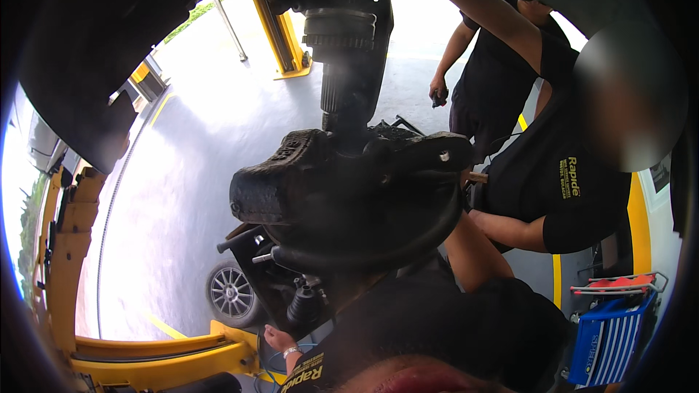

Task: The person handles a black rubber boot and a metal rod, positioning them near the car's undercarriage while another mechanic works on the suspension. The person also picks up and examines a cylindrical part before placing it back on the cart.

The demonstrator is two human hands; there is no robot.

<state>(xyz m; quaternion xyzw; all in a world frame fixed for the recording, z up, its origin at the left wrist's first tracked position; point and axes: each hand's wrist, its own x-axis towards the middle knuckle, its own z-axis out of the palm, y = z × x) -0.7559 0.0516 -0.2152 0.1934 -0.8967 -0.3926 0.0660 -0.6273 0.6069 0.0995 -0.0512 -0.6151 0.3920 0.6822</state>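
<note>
A splined drive shaft (338,91) with a toothed ring hangs in the centre, above a blackened wheel-side assembly with a blocky casting (269,185) and a rounded lower part (364,236). My left hand (279,339), a bracelet at its wrist, is low beside the yellow lift arm (167,353). Its fingers are loosely bent, and nothing shows in them. My right forearm (477,251) reaches up behind the assembly, which hides that hand's fingers. Near there a short wooden piece (478,177), like a handle end, sticks out beside the casting.
A co-worker (546,189) at right reaches one arm up to the vehicle's underside; another person (484,73) stands behind, a dark object in hand. A wheel (233,291) lies on the floor beside dark parts. A blue tool cart (608,338) stands lower right, a yellow post (284,36) behind.
</note>
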